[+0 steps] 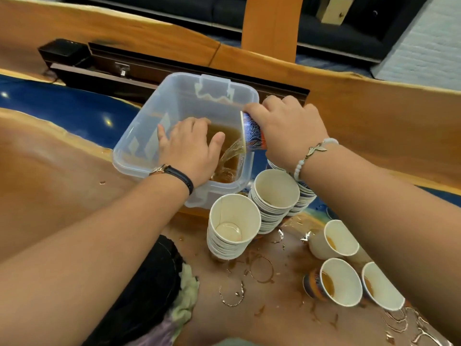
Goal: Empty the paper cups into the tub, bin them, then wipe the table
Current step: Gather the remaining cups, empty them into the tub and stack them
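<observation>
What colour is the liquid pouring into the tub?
Brown, like tea; the liquid shows in the head view, streaming into the tub.

Clear tub (174, 96); cup (253, 132) seemingly blue-orange patterned.

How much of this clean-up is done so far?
Done: stacks of emptied cups stand beside the tub. In hand: the right hand tips a cup, pouring brown liquid into the tub; the left hand rests on it. Left: three cups still hold liquid, the stacks await binning, and the table is stained.
</observation>
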The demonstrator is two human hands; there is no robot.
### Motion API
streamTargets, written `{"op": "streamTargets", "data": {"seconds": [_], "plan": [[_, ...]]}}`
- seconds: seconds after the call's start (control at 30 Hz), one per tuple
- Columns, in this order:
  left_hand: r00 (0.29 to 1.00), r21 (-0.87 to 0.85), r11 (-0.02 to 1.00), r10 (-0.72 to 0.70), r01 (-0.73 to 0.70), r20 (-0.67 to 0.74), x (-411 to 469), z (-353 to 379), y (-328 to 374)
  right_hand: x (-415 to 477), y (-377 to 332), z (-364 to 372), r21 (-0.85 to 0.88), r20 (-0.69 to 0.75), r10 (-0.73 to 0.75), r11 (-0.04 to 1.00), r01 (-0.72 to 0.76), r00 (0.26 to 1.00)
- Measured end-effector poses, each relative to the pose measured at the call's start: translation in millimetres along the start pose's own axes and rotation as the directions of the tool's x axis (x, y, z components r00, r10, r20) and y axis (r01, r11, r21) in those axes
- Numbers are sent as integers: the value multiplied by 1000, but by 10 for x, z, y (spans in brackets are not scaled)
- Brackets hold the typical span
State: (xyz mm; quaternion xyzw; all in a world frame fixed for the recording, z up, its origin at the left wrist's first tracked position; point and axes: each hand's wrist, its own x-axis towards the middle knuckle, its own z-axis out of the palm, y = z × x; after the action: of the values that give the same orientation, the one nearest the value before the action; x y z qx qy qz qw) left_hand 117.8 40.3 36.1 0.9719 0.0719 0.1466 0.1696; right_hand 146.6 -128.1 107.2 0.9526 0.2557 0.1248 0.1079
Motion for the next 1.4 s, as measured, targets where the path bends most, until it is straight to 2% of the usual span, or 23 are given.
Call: {"op": "streamTargets", "data": {"seconds": [0.17,0.27,0.33,0.4,0.5,0.57,0.67,0.8,0.83,0.93,0.97,1.0,1.07,1.1,1.13,1.23,1.33,1.4], "plan": [[1000,9,1000,-16,16,-3,15,34,-7,-53,-75,22,-109,-26,-20,994,17,999],[1000,36,999,-16,15,23,20,52,-16,-102,31,-42,70,-48,157,986,-153,987],[999,59,998,-16,13,44,15,58,-14,-189,162,-116,334,6,314,894,-298,949],[998,84,996,-15,9,62,14,61,-10,-342,293,-178,579,63,419,724,-375,906],[997,111,994,-15,6,77,22,69,-20,-586,422,-169,816,70,563,443,-372,824],[996,117,993,-14,4,85,29,71,-30,-700,453,-84,880,34,646,343,-330,762],[995,115,993,-11,0,95,30,72,-31,-811,405,94,909,11,693,294,-296,721],[995,123,992,-22,10,94,29,63,-41,-904,405,396,840,131,594,359,-407,794],[996,128,992,-22,10,92,26,63,-28,-946,477,445,832,148,608,350,-431,780],[998,115,993,-14,6,69,17,61,2,-1083,860,587,884,155,728,199,-423,667],[998,110,994,-11,5,59,15,62,21,-1131,1025,646,852,172,745,216,-477,644],[998,106,994,-15,9,53,16,56,23,-1155,1177,732,748,210,733,306,-589,647],[998,106,994,-32,26,49,16,37,15,-1177,1367,924,352,379,655,551,-757,653],[998,107,994,-41,35,46,20,36,28,-1173,1422,1009,185,470,612,636,-749,636],[998,111,993,-46,41,43,18,35,29,-1157,1442,1095,90,550,565,691,-717,614],[998,108,993,-52,48,36,16,48,46,-1093,1457,1287,0,675,459,782,-623,577],[998,95,994,-60,59,7,-1,42,60,-1046,1419,1402,-63,639,477,815,-576,604],[998,92,994,-64,66,-25,-15,34,62,-1044,1410,1437,-41,600,482,816,-576,639]]}}
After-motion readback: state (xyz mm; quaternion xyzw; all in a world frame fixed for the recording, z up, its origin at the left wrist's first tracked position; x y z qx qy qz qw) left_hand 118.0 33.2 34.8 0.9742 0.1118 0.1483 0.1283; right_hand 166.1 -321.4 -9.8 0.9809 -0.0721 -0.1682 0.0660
